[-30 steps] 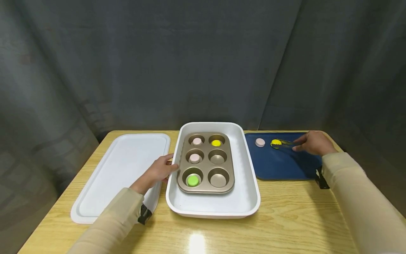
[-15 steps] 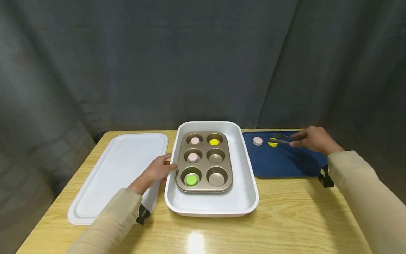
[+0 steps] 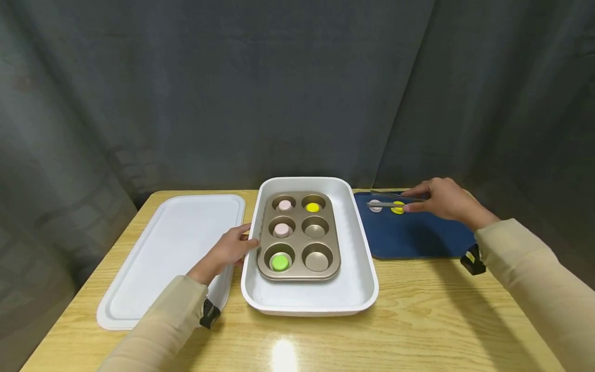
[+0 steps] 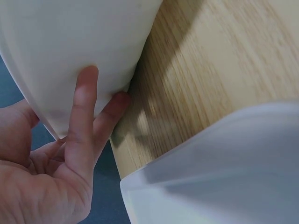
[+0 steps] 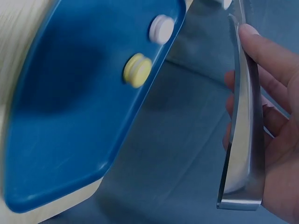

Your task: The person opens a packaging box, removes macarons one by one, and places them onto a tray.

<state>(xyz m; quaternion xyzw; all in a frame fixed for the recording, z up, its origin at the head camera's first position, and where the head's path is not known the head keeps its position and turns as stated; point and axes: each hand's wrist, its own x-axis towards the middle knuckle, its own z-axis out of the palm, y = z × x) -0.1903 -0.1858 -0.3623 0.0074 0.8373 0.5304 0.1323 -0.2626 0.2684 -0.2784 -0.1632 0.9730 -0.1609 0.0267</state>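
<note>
along the near side, the pale wood counter (image 3: 409, 305) is spreading out, and the person's left sleeve (image 3: 160, 315) and right sleeve (image 3: 534, 279) are reaching over it. to the left, a shallow white tray (image 3: 172, 253) is lying on the counter. a little farther in, the left hand (image 3: 228, 248) is grasping the side of a deep white basin (image 3: 311, 298): its grip is pinching the wall, thumb lying over the rim and fingers pressing on the outside. inside the basin, a bronze muffin pan (image 3: 299, 243) is resting flat. up its left column, a green disc (image 3: 280, 262) is lying in the nearest cup, a pale pink disc (image 3: 281, 230) in the middle one and another pale pink disc (image 3: 285, 205) in the far one; a yellow disc (image 3: 312, 207) is lying in the far cup of the right column. off to the right, a blue tray (image 3: 400, 240) is lying on the counter beside the basin. above it, the right hand (image 3: 443, 199) is holding metal tongs (image 5: 247, 116); its grip is clasping them between thumb and fingers, and the two tong arms are standing parted. near the tray's far edge, a second yellow disc (image 5: 138, 71) and a third pink disc (image 5: 161, 29) are sitting near each other; in the head view one tong arm is crossing in front of the pink one. behind everything, a dark grey curtain (image 3: 279, 93) is hanging in folds.
</note>
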